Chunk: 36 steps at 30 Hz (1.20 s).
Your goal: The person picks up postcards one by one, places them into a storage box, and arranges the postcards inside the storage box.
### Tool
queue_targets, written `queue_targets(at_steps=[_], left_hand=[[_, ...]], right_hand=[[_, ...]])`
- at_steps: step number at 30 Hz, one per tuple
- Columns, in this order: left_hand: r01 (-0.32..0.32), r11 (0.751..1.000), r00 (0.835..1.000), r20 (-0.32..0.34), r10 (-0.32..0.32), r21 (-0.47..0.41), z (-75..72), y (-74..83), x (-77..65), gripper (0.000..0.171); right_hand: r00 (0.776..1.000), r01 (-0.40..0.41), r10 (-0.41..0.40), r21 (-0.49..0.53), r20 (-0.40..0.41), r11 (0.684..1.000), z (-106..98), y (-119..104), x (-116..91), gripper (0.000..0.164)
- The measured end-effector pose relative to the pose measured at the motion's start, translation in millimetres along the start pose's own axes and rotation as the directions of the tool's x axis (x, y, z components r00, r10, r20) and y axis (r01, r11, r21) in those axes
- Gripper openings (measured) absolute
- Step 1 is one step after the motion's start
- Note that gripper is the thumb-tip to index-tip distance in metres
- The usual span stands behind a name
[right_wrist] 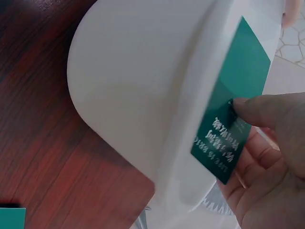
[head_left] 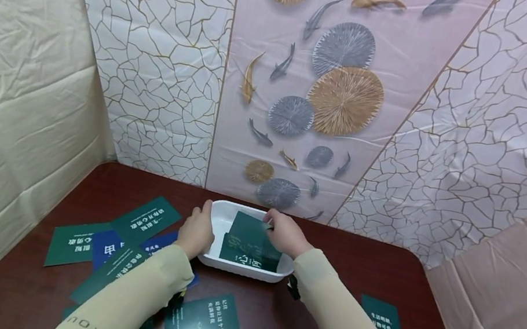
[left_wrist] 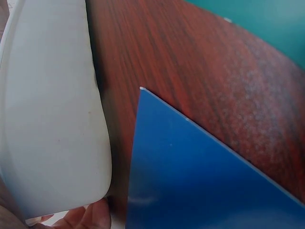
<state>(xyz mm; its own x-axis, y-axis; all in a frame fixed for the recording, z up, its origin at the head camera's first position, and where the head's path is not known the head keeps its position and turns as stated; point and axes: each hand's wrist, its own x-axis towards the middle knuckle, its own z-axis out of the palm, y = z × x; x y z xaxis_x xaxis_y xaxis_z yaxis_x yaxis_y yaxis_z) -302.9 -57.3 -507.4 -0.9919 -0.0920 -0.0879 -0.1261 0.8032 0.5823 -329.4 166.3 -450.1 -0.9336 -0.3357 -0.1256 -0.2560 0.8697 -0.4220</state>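
Green card [right_wrist: 238,76] hangs tilted over the white tray [head_left: 245,270], pinched between the right hand [head_left: 287,234]'s thumb and fingers; another card [head_left: 232,255] lies inside. The left hand [head_left: 198,229] grips the tray's left end. More cards [head_left: 203,324] lie on the table [head_left: 268,318].

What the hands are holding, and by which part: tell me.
The left hand grips the white tray by its left end; the right hand pinches a green card by one edge.
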Motion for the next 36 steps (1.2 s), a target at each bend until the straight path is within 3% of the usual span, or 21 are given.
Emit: queue_targets(at_steps=[5, 13, 19, 36], left_hand=[[-0.004, 1.000, 1.000, -0.001, 0.004, -0.001, 0.1, -0.1, -0.2, 0.087], [-0.020, 1.000, 1.000, -0.002, 0.020, -0.003, -1.7, 0.0, -2.5, 0.087], [-0.026, 1.000, 1.000, -0.002, 0.026, -0.008, -1.6, -0.5, -1.4, 0.087], [-0.008, 1.000, 1.000, 0.003, 0.008, 0.006, -4.6, 2.9, -4.4, 0.087]], right_hand=[[1.000, -0.011, 0.012, -0.085, 0.019, 0.996, 6, -5, 5, 0.027], [0.997, 0.068, -0.058, -0.200, 0.052, 0.977, 15, -6, 9, 0.030], [0.993, 0.101, -0.089, -0.157, 0.083, 0.982, 21, -3, 9, 0.030], [0.985, 0.076, -0.051, -0.149, 0.165, 0.986, 29, -1, 12, 0.027]])
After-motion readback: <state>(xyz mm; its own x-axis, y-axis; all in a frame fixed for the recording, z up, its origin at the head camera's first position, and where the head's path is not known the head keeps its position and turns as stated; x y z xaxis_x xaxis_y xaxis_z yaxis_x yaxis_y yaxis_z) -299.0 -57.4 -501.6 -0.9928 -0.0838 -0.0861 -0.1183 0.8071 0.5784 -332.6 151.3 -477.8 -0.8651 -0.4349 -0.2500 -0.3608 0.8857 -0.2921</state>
